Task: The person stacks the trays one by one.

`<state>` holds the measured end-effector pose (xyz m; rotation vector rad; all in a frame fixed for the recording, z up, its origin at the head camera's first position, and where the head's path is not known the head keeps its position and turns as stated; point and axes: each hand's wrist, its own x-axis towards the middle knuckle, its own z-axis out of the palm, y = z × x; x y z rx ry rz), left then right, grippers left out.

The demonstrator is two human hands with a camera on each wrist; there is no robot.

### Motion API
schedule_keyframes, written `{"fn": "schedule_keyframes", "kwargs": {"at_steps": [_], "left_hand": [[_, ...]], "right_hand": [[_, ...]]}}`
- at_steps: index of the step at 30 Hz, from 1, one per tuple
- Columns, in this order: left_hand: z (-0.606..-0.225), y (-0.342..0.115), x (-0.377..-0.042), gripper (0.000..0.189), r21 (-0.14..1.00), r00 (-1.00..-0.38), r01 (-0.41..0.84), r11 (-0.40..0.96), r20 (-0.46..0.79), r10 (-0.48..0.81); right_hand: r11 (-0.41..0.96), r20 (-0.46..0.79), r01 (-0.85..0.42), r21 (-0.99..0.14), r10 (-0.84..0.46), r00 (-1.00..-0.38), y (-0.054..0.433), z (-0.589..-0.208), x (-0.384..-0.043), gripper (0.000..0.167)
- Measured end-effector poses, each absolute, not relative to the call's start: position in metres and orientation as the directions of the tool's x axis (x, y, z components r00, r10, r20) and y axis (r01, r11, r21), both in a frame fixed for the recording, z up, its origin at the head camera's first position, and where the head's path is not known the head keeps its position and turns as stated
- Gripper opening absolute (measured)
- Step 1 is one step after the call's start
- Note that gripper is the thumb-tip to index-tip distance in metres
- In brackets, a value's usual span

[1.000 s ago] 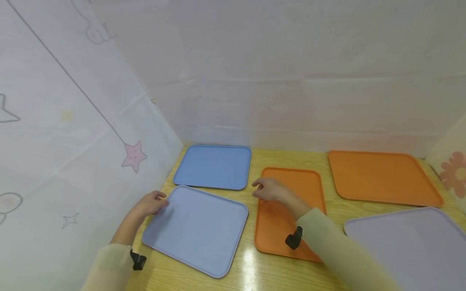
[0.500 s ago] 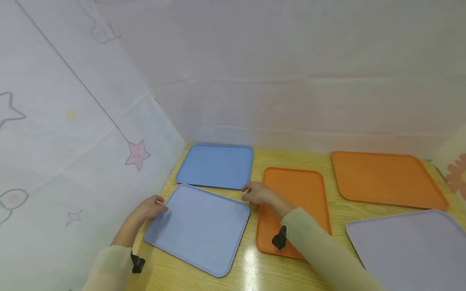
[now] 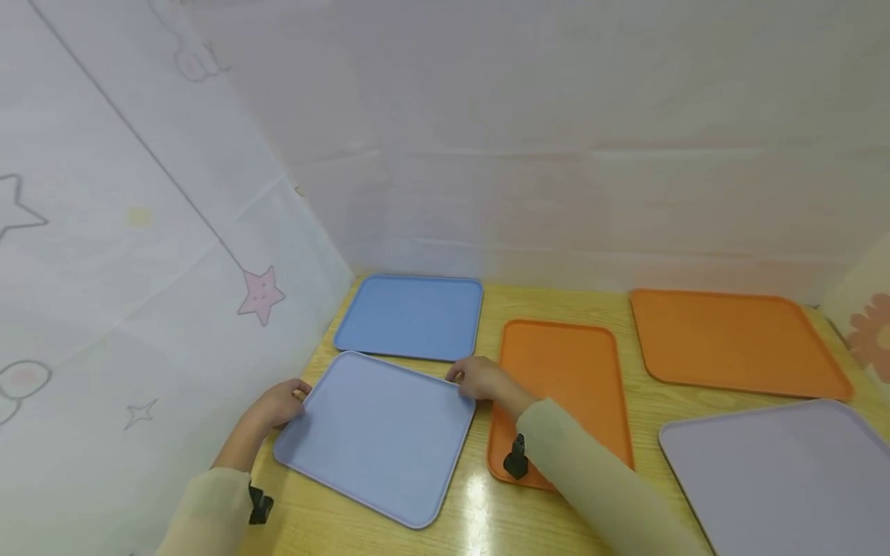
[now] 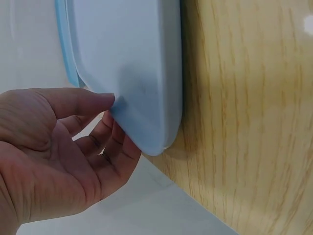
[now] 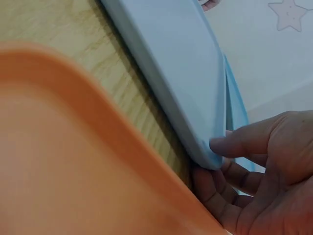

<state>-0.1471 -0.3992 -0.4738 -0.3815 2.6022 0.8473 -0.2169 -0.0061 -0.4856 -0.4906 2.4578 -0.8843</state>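
The person beside me has both hands on a pale periwinkle, round-cornered rectangular tray (image 3: 378,440), plastic by the look of it, set askew on the yellow wood-grain table (image 3: 327,529); the left hand (image 3: 280,403) pinches its left side, thumb at the rim and the other fingers bent in at the edge; the right hand (image 3: 481,378) grips the far right corner, thumb on the lip, fingers curled about the outside; neither hand is spread wide, each closing to little more than the rim's thickness; I take the two well-separated holds to be for keeping so broad and flat a thing steady; a mid-blue rectangular tray (image 3: 410,316) lies just beyond, its long side along the back wall, perhaps for neatness, and I cannot tell whether the two trays touch; a narrow orange tray (image 3: 563,363) lies lengthwise below the right forearm, with a wider orange tray (image 3: 737,340) farther right and a lavender tray (image 3: 786,471) nearer the person; as for the fingers, the periwinkle tray sits between the hands, most of its face on the person's side of the right fingertips; whether its underside clears the wood, I cannot tell.
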Motion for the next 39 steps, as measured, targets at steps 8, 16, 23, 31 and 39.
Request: {"fn": "schedule_keyframes", "kwargs": {"at_steps": [8, 16, 23, 31, 39], "left_hand": [[-0.476, -0.404, -0.142, 0.044, 0.511, -0.905, -0.328, 0.795, -0.411, -0.109], [-0.468, -0.411, -0.136, 0.05, 0.573, -0.888, -0.358, 0.737, -0.453, -0.079], [-0.448, -0.405, -0.145, 0.049, 0.546, -0.896, -0.337, 0.767, -0.435, -0.084], [-0.431, -0.385, -0.167, 0.042, 0.504, -0.94, -0.218, 0.836, -0.34, -0.041], [-0.416, -0.361, -0.196, 0.043, 0.415, -0.962, -0.12, 0.902, -0.273, -0.002]], "right_hand": [[0.769, -0.308, -0.199, -0.608, -0.459, -0.833, -0.012, -0.482, -0.213, 0.037], [0.742, -0.295, -0.226, -0.631, -0.499, -0.815, -0.009, -0.474, -0.212, 0.032], [0.701, -0.272, -0.223, -0.677, -0.52, -0.809, 0.001, -0.464, -0.215, 0.035], [0.655, -0.3, -0.157, -0.739, -0.528, -0.794, 0.024, -0.452, -0.221, 0.036], [0.588, -0.279, -0.12, -0.8, -0.54, -0.794, 0.049, -0.447, -0.228, 0.025]]}}
